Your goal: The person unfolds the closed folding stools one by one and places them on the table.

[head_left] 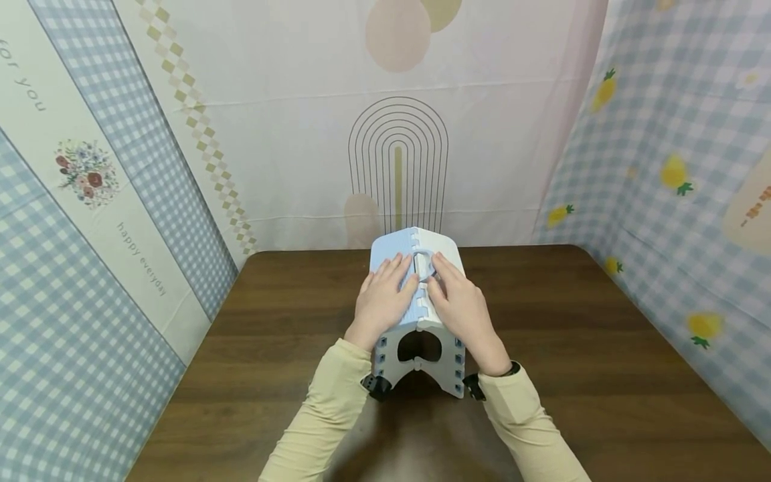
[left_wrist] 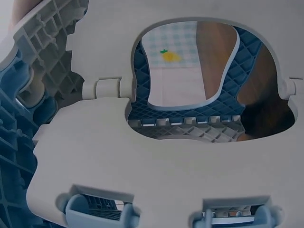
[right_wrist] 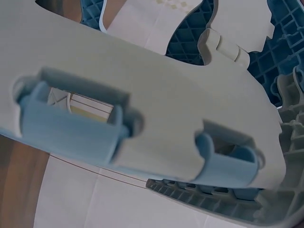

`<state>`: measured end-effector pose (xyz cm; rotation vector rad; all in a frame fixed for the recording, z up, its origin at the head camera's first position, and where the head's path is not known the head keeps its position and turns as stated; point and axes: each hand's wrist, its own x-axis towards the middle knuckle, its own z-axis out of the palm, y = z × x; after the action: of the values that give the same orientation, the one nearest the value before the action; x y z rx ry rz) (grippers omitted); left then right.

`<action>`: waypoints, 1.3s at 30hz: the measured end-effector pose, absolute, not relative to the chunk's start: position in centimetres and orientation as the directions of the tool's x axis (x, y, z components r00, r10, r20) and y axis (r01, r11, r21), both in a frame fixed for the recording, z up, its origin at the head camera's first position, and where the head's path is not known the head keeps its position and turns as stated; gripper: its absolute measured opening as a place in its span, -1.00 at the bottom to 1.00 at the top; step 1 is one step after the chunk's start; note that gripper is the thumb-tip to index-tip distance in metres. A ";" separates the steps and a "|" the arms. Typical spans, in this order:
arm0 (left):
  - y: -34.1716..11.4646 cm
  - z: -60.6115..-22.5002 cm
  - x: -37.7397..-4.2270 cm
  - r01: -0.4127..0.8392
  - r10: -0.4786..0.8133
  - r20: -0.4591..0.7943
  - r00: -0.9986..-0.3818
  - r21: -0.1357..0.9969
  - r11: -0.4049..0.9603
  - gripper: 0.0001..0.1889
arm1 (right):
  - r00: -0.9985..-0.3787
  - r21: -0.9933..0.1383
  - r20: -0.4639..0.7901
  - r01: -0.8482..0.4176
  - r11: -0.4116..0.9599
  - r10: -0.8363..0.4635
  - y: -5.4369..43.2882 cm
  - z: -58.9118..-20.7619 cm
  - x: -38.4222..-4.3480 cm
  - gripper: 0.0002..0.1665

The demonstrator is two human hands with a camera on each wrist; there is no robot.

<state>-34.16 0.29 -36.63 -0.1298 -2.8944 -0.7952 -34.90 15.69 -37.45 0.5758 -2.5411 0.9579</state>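
Note:
A blue and white folding stool (head_left: 444,246) stands on the brown table, its two top halves meeting in a slight ridge along the middle. My left hand (head_left: 381,300) rests on the blue half with its fingers stretched forward. On the white half lies my right hand (head_left: 462,306), fingers also extended. Between the fingertips is a light blue carrying handle (head_left: 424,256). The left wrist view shows the stool's white hinged end panel (left_wrist: 95,152) with a cut-out. Blue hinge clips (right_wrist: 71,123) along that panel fill the right wrist view.
The wood-grain table (head_left: 289,321) extends around the stool. A pale printed cloth (head_left: 289,147) hangs behind it. Blue checked cloths hang on the left (head_left: 60,321) and right (head_left: 656,221).

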 end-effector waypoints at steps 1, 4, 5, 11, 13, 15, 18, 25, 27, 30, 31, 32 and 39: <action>0.3 -36.6 -34.2 0.120 0.049 0.155 -0.987 0.497 0.860 -0.42 | -0.852 -0.535 0.461 -0.489 0.689 -0.247 15.7 -37.4 -34.9 -0.44; 0.2 -36.7 -34.3 0.119 0.055 0.147 -0.988 0.473 0.873 -0.42 | -0.859 -0.527 0.443 -0.482 0.700 -0.257 15.8 -37.4 -35.0 -0.43; 0.3 -36.7 -34.3 0.119 0.057 0.145 -0.988 0.463 0.878 -0.42 | -0.861 -0.523 0.437 -0.478 0.706 -0.260 15.8 -37.4 -35.0 -0.43; 0.5 -36.6 -34.3 0.111 0.069 0.118 -0.991 0.401 0.910 -0.42 | -0.879 -0.492 0.398 -0.446 0.748 -0.262 15.8 -37.4 -35.0 -0.42; 0.6 -36.6 -34.2 0.109 0.073 0.109 -0.991 0.383 0.917 -0.42 | -0.883 -0.479 0.387 -0.438 0.761 -0.264 15.9 -37.4 -35.0 -0.42; 0.7 -36.5 -34.2 0.108 0.075 0.102 -0.992 0.369 0.923 -0.42 | -0.885 -0.463 0.381 -0.433 0.773 -0.268 15.9 -37.5 -35.0 -0.42; 0.9 -36.4 -34.1 0.107 0.076 0.101 -0.992 0.356 0.928 -0.42 | -0.886 -0.439 0.375 -0.430 0.789 -0.274 16.0 -37.5 -35.1 -0.42; 1.0 -36.4 -34.1 0.111 0.082 0.101 -0.992 0.334 0.936 -0.42 | -0.881 -0.426 0.380 -0.437 0.792 -0.282 16.1 -37.5 -35.0 -0.43; 0.9 -36.3 -34.1 0.114 0.085 0.101 -0.991 0.332 0.936 -0.42 | -0.878 -0.426 0.387 -0.440 0.790 -0.281 16.1 -37.5 -34.9 -0.43; 0.7 -36.2 -34.0 0.111 0.082 0.099 -0.992 0.336 0.935 -0.41 | -0.877 -0.428 0.389 -0.442 0.789 -0.281 16.0 -37.4 -34.7 -0.43; 0.7 -36.1 -34.0 0.110 0.079 0.104 -0.991 0.340 0.934 -0.42 | -0.878 -0.431 0.389 -0.442 0.786 -0.280 15.9 -37.3 -34.7 -0.43; 0.6 -36.1 -34.0 0.107 0.074 0.108 -0.991 0.344 0.933 -0.42 | -0.878 -0.436 0.390 -0.442 0.784 -0.278 15.9 -37.2 -34.7 -0.44; 0.3 -36.2 -33.8 0.109 0.030 0.187 -0.982 0.428 0.897 -0.46 | -0.853 -0.498 0.475 -0.464 0.733 -0.216 15.8 -37.3 -34.4 -0.54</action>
<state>-33.81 0.33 -36.22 -0.1070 -2.8873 -0.6660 -34.44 15.83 -37.32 0.5232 -2.5477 0.8796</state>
